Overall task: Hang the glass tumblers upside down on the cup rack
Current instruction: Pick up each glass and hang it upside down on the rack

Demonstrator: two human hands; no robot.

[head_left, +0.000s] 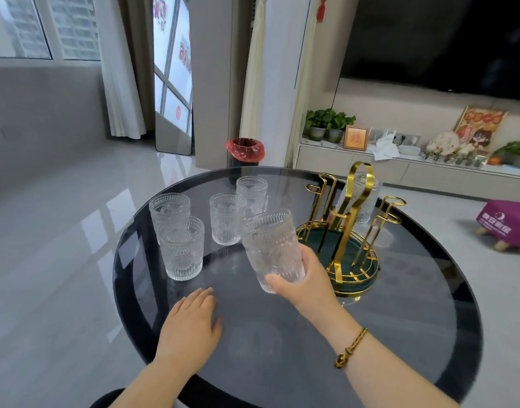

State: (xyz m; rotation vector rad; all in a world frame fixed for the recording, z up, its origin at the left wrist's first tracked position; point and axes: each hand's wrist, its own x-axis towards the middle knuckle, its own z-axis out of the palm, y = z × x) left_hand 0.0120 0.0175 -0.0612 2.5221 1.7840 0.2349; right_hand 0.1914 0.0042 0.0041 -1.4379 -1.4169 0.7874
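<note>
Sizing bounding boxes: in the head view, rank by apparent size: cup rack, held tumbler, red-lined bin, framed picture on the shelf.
1. cup rack
2. held tumbler, in the right hand; nearness to the camera inflates it
3. red-lined bin
4. framed picture

The bin and picture stand farther off, so true sizes are unsure.

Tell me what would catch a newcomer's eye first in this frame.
First, the clear embossed glass tumbler held tilted above the round dark glass table in the right hand. Next, the gold wire cup rack on a green base just right of it, one tumbler already hanging at its far side. Four more upright tumblers stand to the left, and the left hand rests flat on the table.
</note>
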